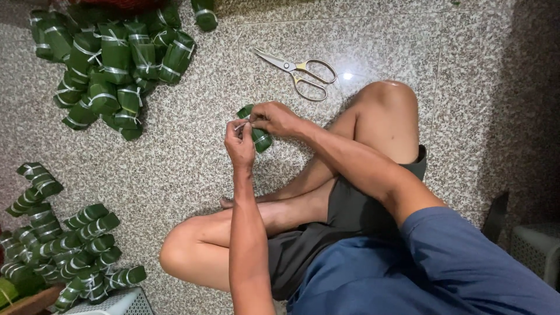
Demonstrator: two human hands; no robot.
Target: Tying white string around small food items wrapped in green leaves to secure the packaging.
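While sitting on the floor (192, 157) | left hand (240, 144) and right hand (274, 118) are clamping and tying one parcel (261, 139) above the knees | tied piles (114, 64) are lying nearby; scissors (300, 73) are lying idle.

I see my left hand (240, 143) and right hand (276, 118) gripping a small green leaf-wrapped, string-tied parcel (256, 134); steel scissors (300, 73) lie beyond on the floor.

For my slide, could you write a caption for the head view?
Both hands, left hand and right hand, tie a green leaf-wrapped parcel; scissors lie beyond.
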